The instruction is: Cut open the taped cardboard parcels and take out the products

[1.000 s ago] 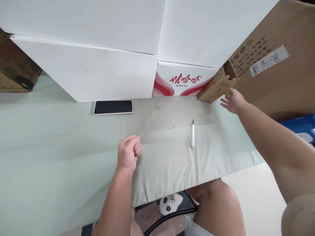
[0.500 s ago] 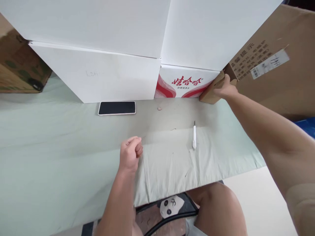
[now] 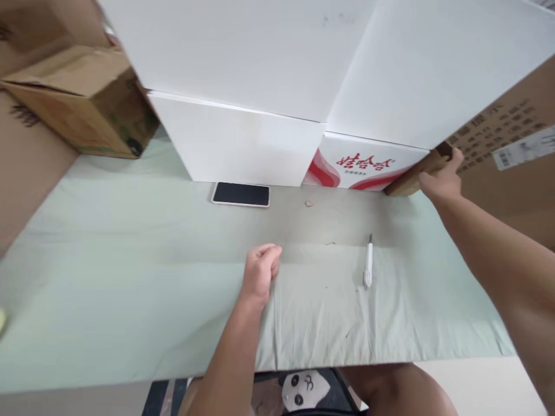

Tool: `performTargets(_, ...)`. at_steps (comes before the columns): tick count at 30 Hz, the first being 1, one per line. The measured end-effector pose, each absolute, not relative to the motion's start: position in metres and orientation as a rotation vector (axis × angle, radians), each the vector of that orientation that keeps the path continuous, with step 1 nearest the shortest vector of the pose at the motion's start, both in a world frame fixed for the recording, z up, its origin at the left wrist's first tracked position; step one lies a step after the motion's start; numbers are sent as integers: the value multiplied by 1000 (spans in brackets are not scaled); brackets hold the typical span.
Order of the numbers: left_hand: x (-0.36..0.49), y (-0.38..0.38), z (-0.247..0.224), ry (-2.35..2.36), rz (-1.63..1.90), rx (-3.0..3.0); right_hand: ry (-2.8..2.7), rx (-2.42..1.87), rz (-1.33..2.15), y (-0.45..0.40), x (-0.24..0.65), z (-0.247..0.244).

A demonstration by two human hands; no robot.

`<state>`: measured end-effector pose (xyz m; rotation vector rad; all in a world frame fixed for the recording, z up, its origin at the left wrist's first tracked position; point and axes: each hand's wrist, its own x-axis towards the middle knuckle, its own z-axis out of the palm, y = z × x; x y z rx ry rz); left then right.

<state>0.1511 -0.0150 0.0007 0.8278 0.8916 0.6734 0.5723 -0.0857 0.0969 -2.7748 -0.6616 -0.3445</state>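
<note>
My left hand (image 3: 262,270) rests on the table in a loose fist, and nothing shows in it. Farther right, my right hand (image 3: 444,179) grips the top of a narrow brown cardboard box (image 3: 405,181), thumb on the near side and fingers beyond. That box is wedged between a white carton with red lettering (image 3: 366,164) and a large brown carton (image 3: 515,190). A white utility knife (image 3: 368,266), its dark tip pointing away from me, lies between my hands. Beyond my left hand lies a phone (image 3: 241,195) with a dark screen.
White boxes (image 3: 243,52) are stacked along the back of the cloth-covered table (image 3: 130,277). Brown cartons (image 3: 95,98) stand at the left. A small scrap (image 3: 309,203) lies near the phone. The table's front edge runs above my legs.
The view has turned left, so everything appears farther right and more cartons show at the left. My left fist stays on the table; my right hand remains at the narrow cardboard box.
</note>
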Motion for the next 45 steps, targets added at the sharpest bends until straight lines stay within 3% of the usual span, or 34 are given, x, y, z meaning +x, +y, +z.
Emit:
performTargets(12, 114, -18, 11, 730, 781, 656, -1669, -2202, -93, -31, 393, 84)
performTargets(21, 46, 11, 3, 718, 873, 430, -2284, -1620, 37, 170, 152, 52)
performTargets(26, 31, 22, -2, 681, 851, 258, -2207, -1755, -98, 297, 60, 54)
performTargets(31, 27, 24, -6, 587, 791, 245, -2141, -1844, -154, 362, 36, 53)
performTargets(45, -21, 38, -15, 606, 730, 223, -1994, -1855, -97, 436, 46, 48)
